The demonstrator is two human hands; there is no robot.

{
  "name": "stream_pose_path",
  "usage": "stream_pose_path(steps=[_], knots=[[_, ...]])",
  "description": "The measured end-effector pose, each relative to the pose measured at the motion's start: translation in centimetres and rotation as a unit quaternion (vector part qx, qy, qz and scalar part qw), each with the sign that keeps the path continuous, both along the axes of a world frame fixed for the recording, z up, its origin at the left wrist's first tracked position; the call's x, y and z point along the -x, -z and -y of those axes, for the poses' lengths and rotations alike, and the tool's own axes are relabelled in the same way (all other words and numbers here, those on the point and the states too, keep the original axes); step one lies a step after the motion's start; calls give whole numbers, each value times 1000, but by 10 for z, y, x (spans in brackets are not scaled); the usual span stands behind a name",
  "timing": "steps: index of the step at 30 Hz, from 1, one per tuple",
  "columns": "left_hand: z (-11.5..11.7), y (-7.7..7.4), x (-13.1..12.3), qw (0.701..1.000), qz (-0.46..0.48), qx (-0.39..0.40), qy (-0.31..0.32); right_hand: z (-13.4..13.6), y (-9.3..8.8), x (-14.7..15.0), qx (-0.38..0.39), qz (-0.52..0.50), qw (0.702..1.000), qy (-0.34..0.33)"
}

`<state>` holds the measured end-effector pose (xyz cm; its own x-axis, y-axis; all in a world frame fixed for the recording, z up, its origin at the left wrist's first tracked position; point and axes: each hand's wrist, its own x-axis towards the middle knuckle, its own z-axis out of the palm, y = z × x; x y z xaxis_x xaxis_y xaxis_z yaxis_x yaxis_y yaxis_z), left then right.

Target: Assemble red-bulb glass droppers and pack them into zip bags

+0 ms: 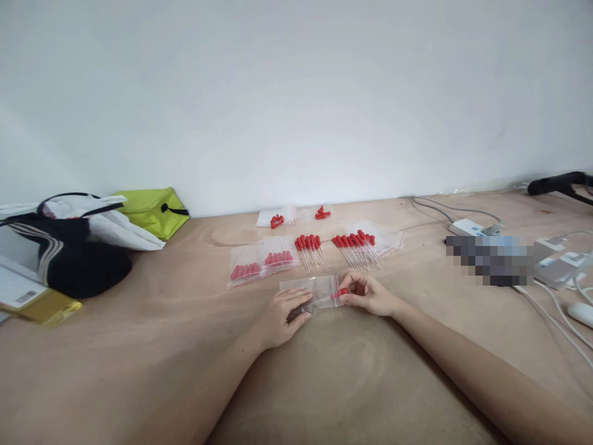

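My left hand (280, 318) grips a small clear zip bag (322, 288) at its left end, thumb below and fingers on top. At the bag's right end, my right hand (370, 295) is closed in a pinch on the red bulb of a dropper (343, 292), whose thin clear stem points left into the bag. Just beyond my hands lie two loose groups of red-bulbed droppers, one on the left (307, 242) and a larger one (353, 240) on the right. Two zip bags holding several droppers each, a nearer bag (245, 270) and another bag (279, 256), lie to the left.
Loose red bulbs (277, 220) and more red bulbs (322, 212) lie on bags near the wall. Flat clear bags (386, 238) sit behind the right group. A power strip (467, 228) with cables is at right. A black cap (88, 259) and green bag (152, 210) are at left.
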<state>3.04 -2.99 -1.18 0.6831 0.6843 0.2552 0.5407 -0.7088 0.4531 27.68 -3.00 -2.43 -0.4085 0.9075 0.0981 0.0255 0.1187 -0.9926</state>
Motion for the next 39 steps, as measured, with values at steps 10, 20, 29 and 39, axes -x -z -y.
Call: stream_pose_path(steps=[10,20,29,39], knots=[[-1,-2,0,1000,-12,9,-2,-2,-1,6,73,-49,996,-4],[-2,-4,8,998,46,17,27,-7,-11,-7,-88,107,986,-91],[-4,-1,12,997,55,27,37,-13,6,-5,-76,123,989,14],[-4,-1,12,999,-9,39,27,-27,-3,-15,-83,186,972,115]])
